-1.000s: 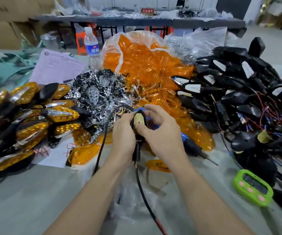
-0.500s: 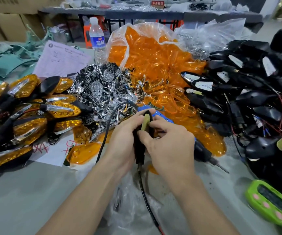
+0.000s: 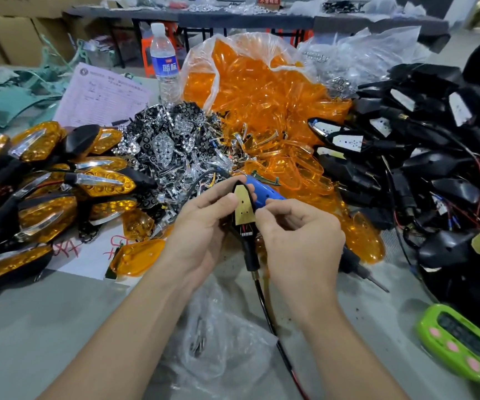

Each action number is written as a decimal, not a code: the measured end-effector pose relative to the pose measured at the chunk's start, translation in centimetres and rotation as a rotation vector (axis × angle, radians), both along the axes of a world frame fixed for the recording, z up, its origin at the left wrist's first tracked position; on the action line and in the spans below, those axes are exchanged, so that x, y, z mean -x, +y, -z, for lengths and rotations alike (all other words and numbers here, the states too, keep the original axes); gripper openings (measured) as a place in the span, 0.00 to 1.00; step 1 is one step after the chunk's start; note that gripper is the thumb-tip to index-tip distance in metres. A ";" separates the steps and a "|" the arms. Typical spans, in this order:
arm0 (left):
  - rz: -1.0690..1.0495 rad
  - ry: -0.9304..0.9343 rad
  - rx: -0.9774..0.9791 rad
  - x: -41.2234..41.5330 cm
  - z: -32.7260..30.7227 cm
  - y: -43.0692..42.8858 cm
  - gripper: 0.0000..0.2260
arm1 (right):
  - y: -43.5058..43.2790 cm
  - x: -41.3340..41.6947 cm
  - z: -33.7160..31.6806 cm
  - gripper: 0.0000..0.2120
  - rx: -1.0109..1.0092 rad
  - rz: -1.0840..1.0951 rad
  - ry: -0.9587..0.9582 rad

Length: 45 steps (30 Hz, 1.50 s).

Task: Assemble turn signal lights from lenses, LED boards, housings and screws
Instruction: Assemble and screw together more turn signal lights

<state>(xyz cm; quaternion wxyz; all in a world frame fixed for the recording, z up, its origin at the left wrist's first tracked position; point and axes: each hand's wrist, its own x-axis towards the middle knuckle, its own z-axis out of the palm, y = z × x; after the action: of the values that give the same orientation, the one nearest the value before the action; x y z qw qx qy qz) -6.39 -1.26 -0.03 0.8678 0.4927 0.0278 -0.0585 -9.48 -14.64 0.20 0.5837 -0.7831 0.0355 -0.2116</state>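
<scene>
My left hand (image 3: 201, 226) grips a black turn signal housing (image 3: 249, 249) by its left side, stem pointing down with a black cable trailing toward me. A yellowish LED board (image 3: 244, 209) sits in the housing's open face, with red wires at its lower end. My right hand (image 3: 299, 235) pinches the board's right edge with thumb and curled fingers. Behind lie a bag of orange lenses (image 3: 256, 93), a heap of chrome reflectors (image 3: 169, 151) and a pile of black housings with boards (image 3: 423, 157).
Finished amber signals (image 3: 48, 180) are stacked at the left. A blue electric screwdriver (image 3: 264, 192) lies behind my hands. A green timer (image 3: 460, 345) sits at the lower right, a water bottle (image 3: 163, 62) at the back, and a crumpled clear bag (image 3: 221, 342) lies near me.
The housing has turned so the board's flat face now points at me. My right hand shifted from the top of the board to its right edge.
</scene>
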 end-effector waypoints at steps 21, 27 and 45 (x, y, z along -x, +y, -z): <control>0.036 -0.040 -0.013 0.1 -0.1 0.9 0.14 | 1.3 0.4 1.0 0.08 0.109 0.000 -0.004; 0.066 -0.090 -0.026 0.3 0.0 0.8 0.14 | 0.3 -0.1 0.4 0.10 0.062 -0.052 0.038; -0.173 -0.282 -0.418 0.4 1.1 -0.2 0.15 | -0.3 -1.2 0.5 0.09 -0.182 -0.324 0.240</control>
<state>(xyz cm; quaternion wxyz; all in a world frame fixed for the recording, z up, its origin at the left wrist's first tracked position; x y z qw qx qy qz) -6.82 -1.47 -1.17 0.7444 0.6602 -0.0401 0.0920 -8.31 -14.95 -0.29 0.6698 -0.7424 -0.0029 -0.0163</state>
